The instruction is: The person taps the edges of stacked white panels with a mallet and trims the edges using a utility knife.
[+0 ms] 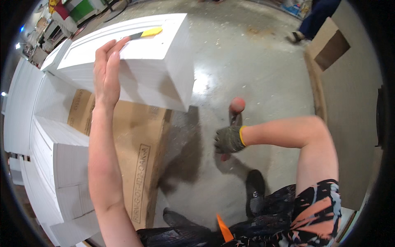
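Note:
My bare left hand [108, 72] is open, fingers stretched out over the near edge of a white stack of panels [175, 41]. Its fingertips reach the dark end of a yellow-and-black utility knife [151, 32] lying on top; I cannot tell if they touch it. In a dark glove with a yellow cuff, my right hand [230, 140] is closed round the handle of a mallet with a round red head [237, 105]. The mallet hangs over the floor to the right of the stack, its red handle end showing below my fist.
A flat brown carton [135, 156] lies beside the stack, with more white panels [74, 173] at left. A tall cardboard box [349, 107] stands at right, its flap sticking out. Another person's leg [319, 20] shows at the far right on the grey floor [230, 61].

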